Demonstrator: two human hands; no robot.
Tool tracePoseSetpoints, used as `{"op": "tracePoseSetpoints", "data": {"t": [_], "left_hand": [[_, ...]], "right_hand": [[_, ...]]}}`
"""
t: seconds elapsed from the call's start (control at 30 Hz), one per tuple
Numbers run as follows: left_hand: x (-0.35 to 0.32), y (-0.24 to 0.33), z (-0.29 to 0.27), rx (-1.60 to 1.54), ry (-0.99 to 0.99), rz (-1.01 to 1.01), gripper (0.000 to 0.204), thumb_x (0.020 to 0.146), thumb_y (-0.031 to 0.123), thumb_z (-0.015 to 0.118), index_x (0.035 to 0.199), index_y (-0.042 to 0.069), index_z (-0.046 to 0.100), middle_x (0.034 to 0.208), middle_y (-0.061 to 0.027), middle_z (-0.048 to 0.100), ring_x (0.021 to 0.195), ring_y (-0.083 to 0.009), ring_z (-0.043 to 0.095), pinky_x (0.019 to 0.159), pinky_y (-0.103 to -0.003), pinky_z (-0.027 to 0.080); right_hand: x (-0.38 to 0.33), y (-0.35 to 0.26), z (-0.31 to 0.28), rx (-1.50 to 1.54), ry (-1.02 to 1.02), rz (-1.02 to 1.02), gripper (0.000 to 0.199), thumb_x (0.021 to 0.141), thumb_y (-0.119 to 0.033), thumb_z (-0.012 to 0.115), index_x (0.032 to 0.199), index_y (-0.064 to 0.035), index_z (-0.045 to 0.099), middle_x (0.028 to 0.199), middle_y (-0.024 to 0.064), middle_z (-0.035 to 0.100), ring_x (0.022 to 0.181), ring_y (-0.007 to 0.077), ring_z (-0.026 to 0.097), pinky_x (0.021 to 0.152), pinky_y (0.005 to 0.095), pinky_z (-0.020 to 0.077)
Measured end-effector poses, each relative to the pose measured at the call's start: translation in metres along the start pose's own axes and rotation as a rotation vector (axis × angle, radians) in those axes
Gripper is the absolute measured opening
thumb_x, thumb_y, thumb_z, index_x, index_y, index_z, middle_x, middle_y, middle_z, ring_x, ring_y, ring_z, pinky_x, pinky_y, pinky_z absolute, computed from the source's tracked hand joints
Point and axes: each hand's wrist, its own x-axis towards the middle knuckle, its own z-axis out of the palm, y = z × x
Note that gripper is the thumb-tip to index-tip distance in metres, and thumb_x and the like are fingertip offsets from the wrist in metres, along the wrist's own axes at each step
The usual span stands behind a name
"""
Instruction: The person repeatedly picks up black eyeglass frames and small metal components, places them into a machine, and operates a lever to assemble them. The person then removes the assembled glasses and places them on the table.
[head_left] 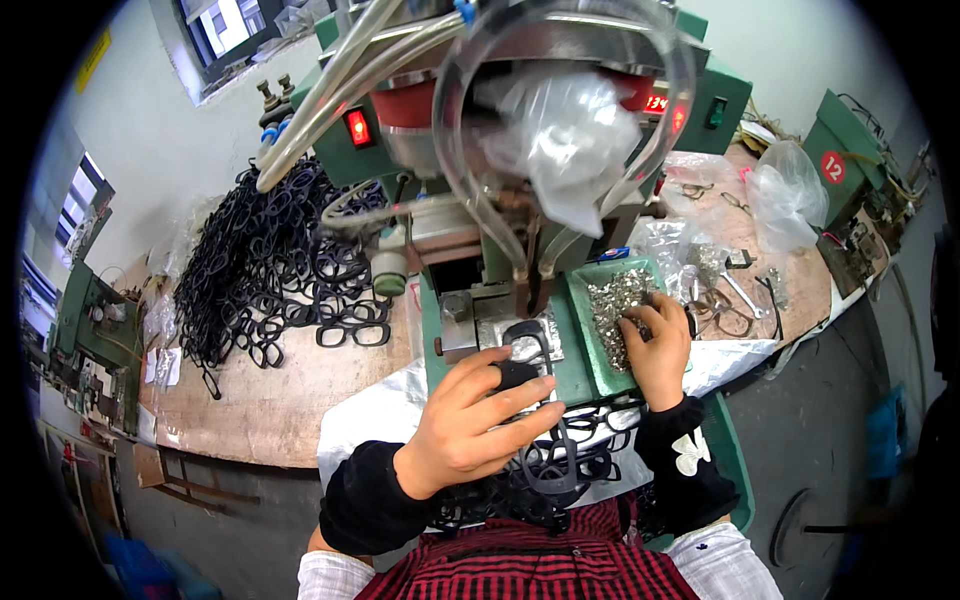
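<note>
My left hand (470,420) holds a dark eyeglass frame (527,340) by its near part, with the far rim over the metal plate of the green press (575,375). The fingers partly hide the frame. At the right, my right hand (655,345) reaches into a green tray (585,330) of small shiny metal parts (622,295). Its thumb and fingers are curled together at the heap, and whatever lies between the tips is too small to make out. More dark eyeglass frames (600,460) lie in a pile just below my hands, near my lap.
A large heap of dark eyeglass frames (265,260) covers the table's left part. Clear hoses (440,130) and a plastic bag (570,130) hang in front of the press head. On the right lie a wrench (742,293), loose eyeglass frames (725,318) and a crumpled plastic bag (785,190).
</note>
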Motion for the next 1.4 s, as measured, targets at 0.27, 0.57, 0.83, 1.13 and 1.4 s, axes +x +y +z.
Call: {"op": "tracePoseSetpoints", "data": {"t": [0.27, 0.57, 0.83, 1.13, 1.4], "left_hand": [[-0.009, 0.008, 0.0, -0.019, 0.017, -0.073, 0.034, 0.07, 0.011, 0.073, 0.104, 0.01, 0.073, 0.115, -0.0065, 0.068, 0.092, -0.0272, 0.06, 0.091, -0.047, 0.052], [-0.097, -0.01, -0.114, 0.609, 0.847, -0.658, 0.019, 0.099, 0.002, 0.05, 0.111, -0.007, 0.061, 0.118, -0.017, 0.064, 0.107, -0.0245, 0.061, 0.097, -0.034, 0.045], [-0.104, -0.109, -0.098, 0.935, -0.057, -0.752, 0.027, 0.073, 0.007, 0.073, 0.099, 0.009, 0.065, 0.098, -0.0098, 0.063, 0.092, -0.0311, 0.055, 0.079, -0.044, 0.043], [-0.173, -0.129, -0.052, 0.666, -0.146, -0.918, 0.035, 0.072, -0.004, 0.055, 0.104, 0.003, 0.066, 0.086, -0.0144, 0.066, 0.087, -0.0369, 0.058, 0.074, -0.047, 0.047], [-0.127, -0.113, -0.049, -0.372, 0.548, -1.137, 0.016, 0.101, 0.022, 0.057, 0.095, 0.008, 0.051, 0.075, 0.0032, 0.051, 0.062, -0.0049, 0.046, 0.055, -0.021, 0.036]], "right_hand": [[0.027, -0.019, 0.015, -0.162, -0.067, -0.431, 0.02, 0.077, -0.012, 0.064, 0.097, -0.0071, 0.06, 0.121, 0.0141, 0.06, 0.12, 0.0341, 0.054, 0.078, 0.0478, 0.0506], [-0.016, 0.005, -0.02, 0.925, 0.189, 0.434, 0.007, 0.094, -0.006, 0.058, 0.097, -0.0021, 0.062, 0.085, 0.0011, 0.059, 0.079, 0.0113, 0.055, 0.077, 0.0256, 0.0428], [0.003, -0.03, 0.02, 0.721, 0.188, 0.27, 0.013, 0.092, -0.005, 0.065, 0.102, 0.0007, 0.069, 0.093, 0.0026, 0.068, 0.083, 0.0084, 0.059, 0.075, 0.0223, 0.0462], [-0.043, -0.011, -0.041, 0.513, 0.149, 0.357, 0.012, 0.085, 0.0, 0.067, 0.097, 0.0037, 0.067, 0.089, 0.0044, 0.068, 0.084, 0.0122, 0.062, 0.08, 0.026, 0.0481], [0.017, -0.103, -0.031, 0.63, -0.025, -0.098, 0.014, 0.079, 0.002, 0.067, 0.093, 0.0018, 0.067, 0.09, 0.0088, 0.066, 0.087, 0.0214, 0.061, 0.082, 0.0312, 0.0459]]}}
